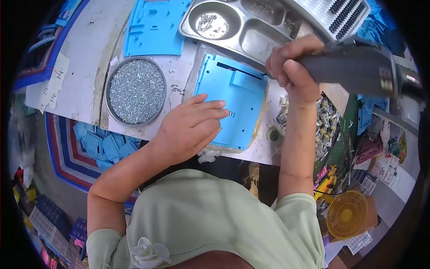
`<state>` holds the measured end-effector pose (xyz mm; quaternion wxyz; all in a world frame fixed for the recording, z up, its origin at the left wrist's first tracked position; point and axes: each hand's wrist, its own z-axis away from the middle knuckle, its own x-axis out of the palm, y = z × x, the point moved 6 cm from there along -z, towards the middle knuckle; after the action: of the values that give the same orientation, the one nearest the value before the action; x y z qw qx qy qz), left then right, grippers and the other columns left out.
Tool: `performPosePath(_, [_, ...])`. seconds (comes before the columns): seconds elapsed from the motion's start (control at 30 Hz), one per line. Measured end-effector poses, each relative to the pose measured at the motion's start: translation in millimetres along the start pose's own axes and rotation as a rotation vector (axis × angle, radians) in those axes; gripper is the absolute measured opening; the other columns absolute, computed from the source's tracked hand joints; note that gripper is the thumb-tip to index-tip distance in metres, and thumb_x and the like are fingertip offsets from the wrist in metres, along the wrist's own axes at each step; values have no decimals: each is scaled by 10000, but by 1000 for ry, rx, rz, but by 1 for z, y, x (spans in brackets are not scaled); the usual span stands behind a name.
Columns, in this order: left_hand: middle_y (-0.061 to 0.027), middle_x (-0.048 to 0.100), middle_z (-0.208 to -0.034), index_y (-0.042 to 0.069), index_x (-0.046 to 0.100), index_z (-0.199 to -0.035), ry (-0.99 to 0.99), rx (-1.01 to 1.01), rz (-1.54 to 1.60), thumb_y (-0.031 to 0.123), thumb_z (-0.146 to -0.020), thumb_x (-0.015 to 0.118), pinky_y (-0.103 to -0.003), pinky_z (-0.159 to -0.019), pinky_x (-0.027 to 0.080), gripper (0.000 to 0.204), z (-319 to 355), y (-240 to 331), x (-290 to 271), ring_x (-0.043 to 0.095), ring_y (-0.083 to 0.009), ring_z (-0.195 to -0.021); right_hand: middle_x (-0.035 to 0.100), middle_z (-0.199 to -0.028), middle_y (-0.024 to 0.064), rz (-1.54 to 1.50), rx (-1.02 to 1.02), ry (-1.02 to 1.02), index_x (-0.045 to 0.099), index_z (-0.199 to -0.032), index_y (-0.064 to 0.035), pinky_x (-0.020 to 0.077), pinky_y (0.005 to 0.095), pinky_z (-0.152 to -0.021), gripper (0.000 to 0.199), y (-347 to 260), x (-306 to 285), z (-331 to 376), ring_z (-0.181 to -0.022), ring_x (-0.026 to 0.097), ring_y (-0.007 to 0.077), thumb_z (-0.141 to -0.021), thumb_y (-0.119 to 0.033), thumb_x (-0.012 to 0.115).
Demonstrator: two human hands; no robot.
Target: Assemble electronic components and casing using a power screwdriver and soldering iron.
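A blue plastic panel (244,105) lies at the frame's centre; a dark handheld tool (349,69) crosses the upper right; a round bowl (108,94) of metal pieces (136,92) sits centre-left; the left hand (188,125), fingers slightly spread, rests on the panel; the right hand (302,83) curls its fingers round the tool

We lose part of the blue panel (244,103) beneath the left hand (190,127). Beyond the right hand (299,76), the metal tray (256,38) is cropped.
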<state>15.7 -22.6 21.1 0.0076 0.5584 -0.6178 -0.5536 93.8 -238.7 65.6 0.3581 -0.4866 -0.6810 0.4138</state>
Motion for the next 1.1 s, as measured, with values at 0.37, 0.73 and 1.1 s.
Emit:
performPosePath(0.37, [-90,741,-1178,56,674,-936,19,-18,-8,15,-829,750,-491,-1056,489,138,-1,1,-1,678,-276,-1205,499,-573,-8,-4,-102,114,530,-1099,-54,447,343,-511,285,-40,40,49,-480,470,135,-924,-209,693])
performPosePath(0.73, [-90,737,-1190,52,676,-941,25,-29,11,20,-830,751,-489,-1055,490,137,-1,1,1,673,-274,-1214,517,-581,4,-79,-154,-143,551,-1113,-3,425,335,-498,252,-45,35,25,-473,487,146,-924,-136,652])
performPosePath(1.1, [-81,738,-1188,60,680,-957,26,-40,6,18,-827,749,-475,-1052,494,153,-4,1,3,675,-259,-1212,520,-629,65,35,-64,17,491,-941,-21,373,309,-477,211,-5,6,-1,-513,469,135,-919,-129,671])
